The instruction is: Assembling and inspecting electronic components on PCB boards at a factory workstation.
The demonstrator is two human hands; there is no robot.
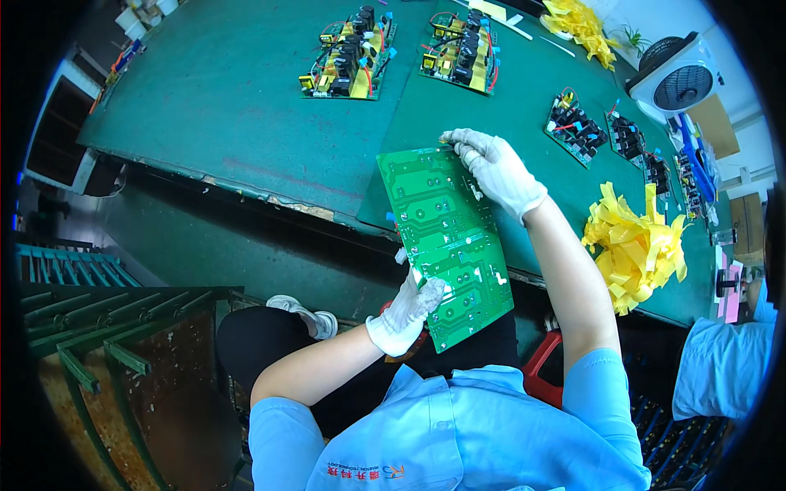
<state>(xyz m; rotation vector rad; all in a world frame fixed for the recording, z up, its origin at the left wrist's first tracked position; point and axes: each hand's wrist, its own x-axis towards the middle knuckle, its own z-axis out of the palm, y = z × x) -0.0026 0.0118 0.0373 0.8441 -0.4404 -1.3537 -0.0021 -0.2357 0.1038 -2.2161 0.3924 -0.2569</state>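
A large green circuit board [455, 245] is held tilted over my lap at the table's near edge, its solder side facing me. My left hand [413, 309], in a white glove, grips the board's lower left edge with the thumb over its face. At the board's top right edge is my gloved right hand [495, 168], its fingers bent and pressed together near the corner. Whether those fingers hold the edge or some small piece there cannot be made out. Parts on the board's far side are mostly hidden.
Two populated circuit boards [348, 61] [463, 53] stand at the back of the green table [205, 106]. Smaller boards [575, 129] line the right side, near a white fan [675, 78]. Yellow tape strips [634, 250] lie heaped right of my arm. Another person's blue sleeve [720, 368] is at far right.
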